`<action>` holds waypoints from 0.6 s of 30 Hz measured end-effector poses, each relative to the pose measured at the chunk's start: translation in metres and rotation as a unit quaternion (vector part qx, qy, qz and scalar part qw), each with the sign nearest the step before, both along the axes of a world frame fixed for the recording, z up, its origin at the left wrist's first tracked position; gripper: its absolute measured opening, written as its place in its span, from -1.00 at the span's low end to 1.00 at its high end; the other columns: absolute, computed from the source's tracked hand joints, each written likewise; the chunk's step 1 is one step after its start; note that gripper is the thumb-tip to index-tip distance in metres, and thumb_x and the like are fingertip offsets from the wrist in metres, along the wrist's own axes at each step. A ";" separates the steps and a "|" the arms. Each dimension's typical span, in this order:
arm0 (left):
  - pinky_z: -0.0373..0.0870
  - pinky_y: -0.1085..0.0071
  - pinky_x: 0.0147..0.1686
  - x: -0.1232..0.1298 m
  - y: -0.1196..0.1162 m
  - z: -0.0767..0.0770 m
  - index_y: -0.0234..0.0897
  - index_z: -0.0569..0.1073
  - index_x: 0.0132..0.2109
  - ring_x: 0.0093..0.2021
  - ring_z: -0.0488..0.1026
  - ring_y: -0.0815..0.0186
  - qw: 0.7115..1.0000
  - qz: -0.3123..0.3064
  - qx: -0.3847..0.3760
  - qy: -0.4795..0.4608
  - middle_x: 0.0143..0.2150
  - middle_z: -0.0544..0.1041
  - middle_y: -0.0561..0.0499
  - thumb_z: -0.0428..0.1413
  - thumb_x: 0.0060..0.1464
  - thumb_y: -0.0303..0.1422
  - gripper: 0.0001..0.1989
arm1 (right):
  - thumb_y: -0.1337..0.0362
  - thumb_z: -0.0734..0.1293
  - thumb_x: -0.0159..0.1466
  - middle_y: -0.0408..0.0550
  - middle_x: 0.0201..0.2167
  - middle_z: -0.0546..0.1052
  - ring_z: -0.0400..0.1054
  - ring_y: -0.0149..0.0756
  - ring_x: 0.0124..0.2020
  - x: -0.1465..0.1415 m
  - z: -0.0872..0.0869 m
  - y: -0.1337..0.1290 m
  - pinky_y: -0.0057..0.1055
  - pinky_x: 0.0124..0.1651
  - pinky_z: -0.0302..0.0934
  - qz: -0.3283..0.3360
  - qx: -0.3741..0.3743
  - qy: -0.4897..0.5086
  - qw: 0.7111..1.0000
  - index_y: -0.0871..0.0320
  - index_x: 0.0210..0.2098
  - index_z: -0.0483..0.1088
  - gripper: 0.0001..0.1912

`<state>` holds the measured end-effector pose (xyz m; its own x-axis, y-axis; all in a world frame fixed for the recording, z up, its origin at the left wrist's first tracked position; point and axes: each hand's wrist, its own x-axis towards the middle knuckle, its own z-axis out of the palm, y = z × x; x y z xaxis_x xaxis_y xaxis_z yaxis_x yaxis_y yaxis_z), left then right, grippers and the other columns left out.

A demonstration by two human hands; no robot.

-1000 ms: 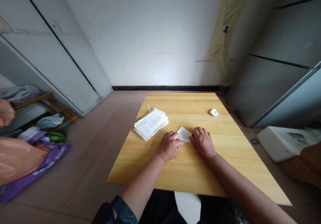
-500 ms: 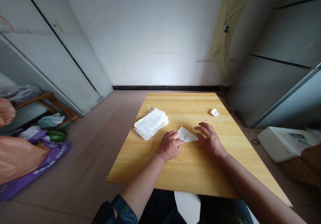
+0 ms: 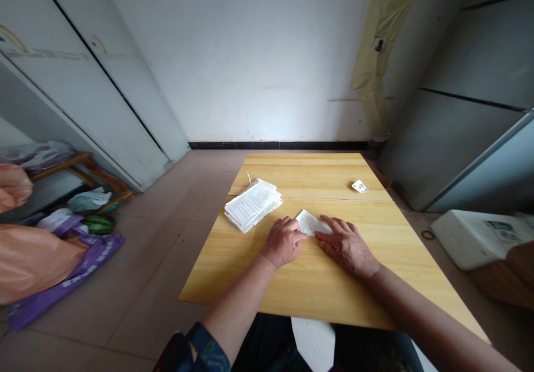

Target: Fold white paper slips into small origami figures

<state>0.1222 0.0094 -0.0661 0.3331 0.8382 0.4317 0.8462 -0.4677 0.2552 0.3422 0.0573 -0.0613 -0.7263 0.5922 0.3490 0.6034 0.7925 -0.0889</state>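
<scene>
A folded sheet of printed paper (image 3: 307,222) lies flat on the wooden table (image 3: 334,299), between my two hands. My left hand (image 3: 284,242) has its fingers curled, with the fingertips pressing on the paper's left corner. Over the right part of the paper rests my right hand (image 3: 342,244), its fingers spread and lying on the sheet and the tabletop. That corner of the paper is hidden under the fingers. To the left, a loose stack of printed papers (image 3: 253,202) sits near the table's left edge.
A small white item (image 3: 359,186) lies at the table's back right. On the right floor stands a white foam box (image 3: 471,238). Left are a purple bag (image 3: 89,266), a watermelon (image 3: 100,224) and a wooden rack (image 3: 85,166). The wall is behind the table.
My right hand has moved left and down onto the right part of the folded paper, covering its corner. My left hand has stayed at the left corner.
</scene>
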 end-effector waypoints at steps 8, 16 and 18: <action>0.32 0.24 -0.11 0.000 0.001 0.000 -0.19 0.58 -0.30 -0.11 0.35 0.21 1.000 -0.021 0.014 -0.016 -0.20 0.50 -0.03 0.08 -0.11 -0.59 -0.72 | 0.21 0.21 0.32 0.09 0.17 0.33 0.27 -0.02 0.05 0.018 -0.003 -0.001 -0.11 -0.09 0.22 -0.048 0.037 0.006 0.998 -0.05 -0.11 0.51 -0.74; 0.33 0.20 -0.06 0.008 -0.005 0.005 -0.20 0.52 -0.24 -0.08 0.37 0.18 0.999 -0.002 -0.010 0.042 -0.07 0.49 -0.04 0.09 -0.02 -0.48 -0.81 | 0.29 0.19 0.34 0.14 -0.02 0.47 0.33 -0.12 -0.08 0.011 0.004 -0.003 -0.21 -0.09 0.17 -0.047 0.041 0.024 0.998 0.14 0.00 0.42 -0.71; 0.33 0.21 -0.12 0.015 -0.008 0.008 -0.21 0.52 -0.28 -0.13 0.37 0.18 0.997 0.021 -0.021 0.069 -0.18 0.49 -0.07 0.09 0.02 -0.43 -0.87 | 0.32 0.19 0.34 0.04 -0.17 0.52 0.35 -0.20 -0.17 0.005 0.006 -0.006 -0.29 -0.13 0.16 -0.033 -0.002 0.029 0.999 0.12 -0.10 0.45 -0.77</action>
